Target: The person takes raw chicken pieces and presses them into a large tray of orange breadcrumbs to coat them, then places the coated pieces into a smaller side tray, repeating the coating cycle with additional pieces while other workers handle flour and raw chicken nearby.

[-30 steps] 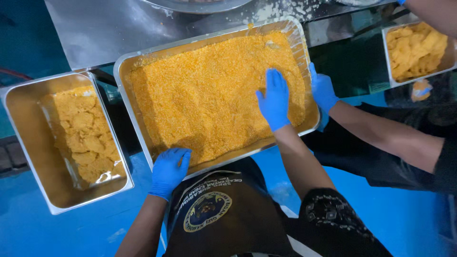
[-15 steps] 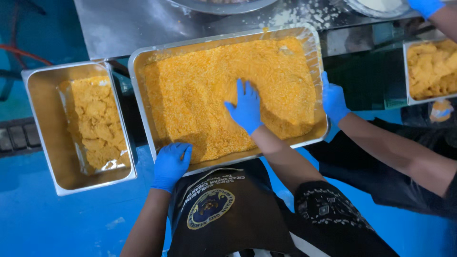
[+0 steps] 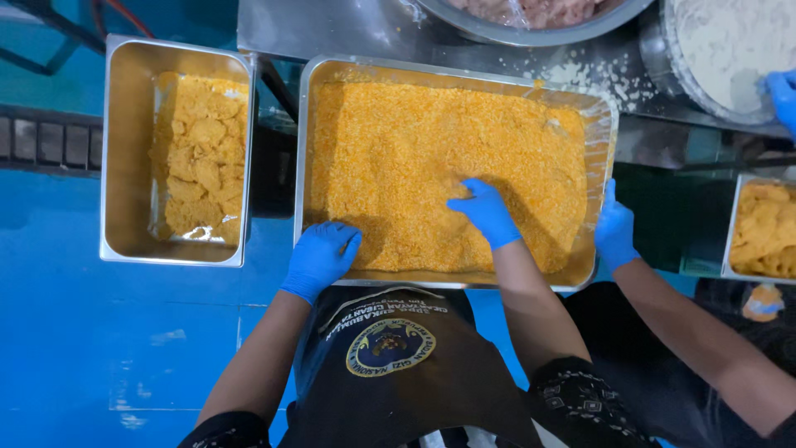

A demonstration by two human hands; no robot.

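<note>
The tray (image 3: 308, 166) is best steadied by the left hand (image 3: 319, 259) curled on its rim — the right hand (image 3: 485, 211), fingers spread and holding nothing, is pressed flat into the crumbs (image 3: 414, 149).

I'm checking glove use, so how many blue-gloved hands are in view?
4. The left hand grips the crumb tray's near rim, the right hand presses into the crumbs, a co-worker's hand holds its right rim, and another is at the flour bowl.

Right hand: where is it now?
Head view, centre: the right hand presses into the orange crumbs in the big steel tray, between the left hand and a co-worker's gloved hand.
</note>
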